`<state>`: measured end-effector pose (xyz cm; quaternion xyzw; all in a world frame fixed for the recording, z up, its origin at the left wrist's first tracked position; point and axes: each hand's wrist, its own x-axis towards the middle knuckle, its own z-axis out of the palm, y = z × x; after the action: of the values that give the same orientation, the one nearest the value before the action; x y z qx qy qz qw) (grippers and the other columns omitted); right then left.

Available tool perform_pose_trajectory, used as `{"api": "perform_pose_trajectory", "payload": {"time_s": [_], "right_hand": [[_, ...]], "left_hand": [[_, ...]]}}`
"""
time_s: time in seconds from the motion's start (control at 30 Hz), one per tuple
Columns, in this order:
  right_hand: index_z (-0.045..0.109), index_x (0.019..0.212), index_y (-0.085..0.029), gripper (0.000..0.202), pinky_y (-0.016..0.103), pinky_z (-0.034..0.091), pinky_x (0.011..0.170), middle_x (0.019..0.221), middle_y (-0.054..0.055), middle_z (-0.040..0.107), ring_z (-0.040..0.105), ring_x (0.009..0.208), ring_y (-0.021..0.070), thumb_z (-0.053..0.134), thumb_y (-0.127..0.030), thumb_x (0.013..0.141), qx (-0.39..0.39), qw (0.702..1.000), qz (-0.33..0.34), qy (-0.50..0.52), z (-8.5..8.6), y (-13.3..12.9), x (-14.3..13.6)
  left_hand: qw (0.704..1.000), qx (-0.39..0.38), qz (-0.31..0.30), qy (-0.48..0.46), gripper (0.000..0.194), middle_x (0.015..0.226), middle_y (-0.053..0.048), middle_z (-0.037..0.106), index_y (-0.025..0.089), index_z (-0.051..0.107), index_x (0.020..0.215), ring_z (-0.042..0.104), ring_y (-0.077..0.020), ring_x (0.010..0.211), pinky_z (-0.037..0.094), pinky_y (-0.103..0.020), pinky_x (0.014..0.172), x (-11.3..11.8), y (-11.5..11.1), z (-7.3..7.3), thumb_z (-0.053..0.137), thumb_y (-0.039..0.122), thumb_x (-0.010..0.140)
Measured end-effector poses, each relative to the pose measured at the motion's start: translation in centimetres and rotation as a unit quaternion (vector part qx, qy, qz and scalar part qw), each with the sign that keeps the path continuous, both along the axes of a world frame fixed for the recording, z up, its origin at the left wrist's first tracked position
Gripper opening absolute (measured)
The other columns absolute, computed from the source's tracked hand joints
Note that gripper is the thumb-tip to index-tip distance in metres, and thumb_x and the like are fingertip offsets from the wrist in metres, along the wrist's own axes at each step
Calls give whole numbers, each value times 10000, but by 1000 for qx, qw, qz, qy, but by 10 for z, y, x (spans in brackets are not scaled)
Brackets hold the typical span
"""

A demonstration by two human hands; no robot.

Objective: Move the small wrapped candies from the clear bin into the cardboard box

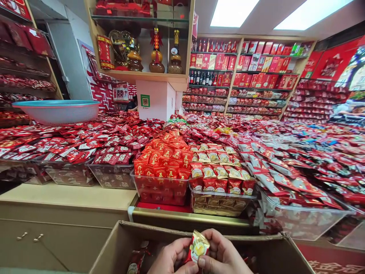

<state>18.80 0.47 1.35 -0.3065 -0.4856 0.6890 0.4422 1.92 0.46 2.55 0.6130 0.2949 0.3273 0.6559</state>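
Note:
A small red and gold wrapped candy [199, 246] is held upright between my two hands, over an open cardboard box [273, 253]. My left hand [173, 257] grips its left side with the fingers closed. On the right side, my right hand [221, 253] pinches it between thumb and fingers. More red packets [135, 262] lie inside the box, partly hidden by my hands. Just beyond the box, a clear bin of matching durian candies [221, 184] stands beside a clear bin of bright red packets [161, 186].
Clear bins of red packets line the counter, with a heaped bin [305, 217] at right. A blue-white basket [57, 111] rests on packets at left. Above hangs a shelf unit [139, 76] with bottles; a white box [155, 101] stands below it.

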Motion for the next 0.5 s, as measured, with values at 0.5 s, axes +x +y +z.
{"api": "perform_pose_trajectory", "payload": {"time_s": [0.5], "right_hand": [[479,745,-166,326,218,367,560,686,-5,558,502,612,96,693,-365,601,13,998,-35,-43,4,-3,-1]], "left_hand": [[1000,-16,7,17,466,864,-79,657,150,511,1114,595,-185,764,440,-288,680,-5,2,-13,629,339,704]]}}
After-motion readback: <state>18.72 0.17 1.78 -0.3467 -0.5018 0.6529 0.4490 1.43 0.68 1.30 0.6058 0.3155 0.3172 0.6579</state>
